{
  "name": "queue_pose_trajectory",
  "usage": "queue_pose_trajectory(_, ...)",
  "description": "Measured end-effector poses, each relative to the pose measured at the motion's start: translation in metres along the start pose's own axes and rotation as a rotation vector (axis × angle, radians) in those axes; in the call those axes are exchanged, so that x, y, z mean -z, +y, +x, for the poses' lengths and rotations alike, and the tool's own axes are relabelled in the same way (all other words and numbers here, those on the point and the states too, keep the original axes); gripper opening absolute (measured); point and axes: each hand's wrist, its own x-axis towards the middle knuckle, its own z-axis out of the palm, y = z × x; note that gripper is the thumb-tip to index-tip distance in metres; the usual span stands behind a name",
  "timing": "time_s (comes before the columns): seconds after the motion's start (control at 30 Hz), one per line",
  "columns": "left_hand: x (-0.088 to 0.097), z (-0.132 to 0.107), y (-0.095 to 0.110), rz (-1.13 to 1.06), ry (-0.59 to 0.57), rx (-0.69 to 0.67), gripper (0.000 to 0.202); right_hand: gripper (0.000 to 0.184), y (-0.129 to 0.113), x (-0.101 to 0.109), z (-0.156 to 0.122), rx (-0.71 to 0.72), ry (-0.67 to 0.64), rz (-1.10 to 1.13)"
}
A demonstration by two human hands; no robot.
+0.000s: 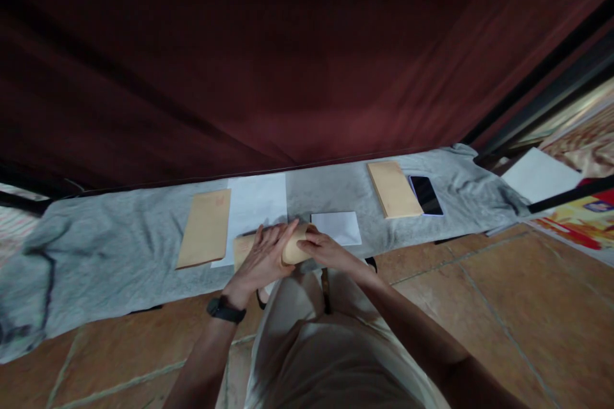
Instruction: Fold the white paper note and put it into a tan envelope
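A tan paper envelope lies in front of me near the bench's front edge, its right end curled up and over. My left hand rests on top of it, fingers stretched out flat across the paper. At the curled end, my right hand pinches the edge between thumb and fingers. Just behind my right hand is a small white paper rectangle. A larger white sheet spreads behind my left hand, partly covered by it and the envelope. Another tan envelope lies to the left, overlapping that sheet.
A grey cloth covers the long narrow bench. On its right side are a stack of tan envelopes and a dark-screened phone. A dark red curtain hangs behind. Black frame bars stand at right, above the tiled floor.
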Motion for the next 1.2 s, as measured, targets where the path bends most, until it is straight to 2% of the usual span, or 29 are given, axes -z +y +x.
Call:
queue_pose_trajectory(0.27,-0.01,0.012,0.006,0.029,0.022,0.015,0.107,0.024,0.025,-0.001,0.001,-0.054,0.074,0.093)
queue_pose_trajectory(0.4,-0.014,0.015,0.003,0.019,0.022,0.033,0.105,0.034,0.041,0.021,-0.014,-0.105,0.246,0.101)
queue_pose_trajectory(0.47,-0.016,0.016,0.001,0.024,0.02,0.032,0.104,0.036,0.052,0.039,-0.026,-0.181,0.389,-0.028)
queue_pose_trajectory(0.57,-0.016,0.017,-0.001,0.042,0.019,0.023,0.104,0.04,0.067,0.066,-0.042,-0.39,0.572,-0.414)
queue_pose_trajectory(0.67,-0.017,0.018,-0.002,0.052,0.021,0.025,0.105,0.045,0.074,0.078,-0.047,-0.565,0.561,-0.624)
queue_pose_trajectory(0.77,-0.018,0.016,-0.001,0.048,0.017,0.023,0.104,0.047,0.074,0.076,-0.04,-0.652,0.511,-0.695)
queue_pose_trajectory(0.9,-0.017,0.012,0.0,0.049,0.008,0.022,0.104,0.043,0.074,0.07,-0.03,-0.683,0.515,-0.764)
queue_pose_trajectory(1.03,-0.014,0.009,0.001,0.05,0.014,0.045,0.103,0.037,0.075,0.069,-0.029,-0.68,0.507,-0.74)
queue_pose_trajectory(1.2,-0.015,0.01,0.003,0.066,0.013,0.047,0.103,0.046,0.072,0.067,-0.027,-0.74,0.534,-0.74)
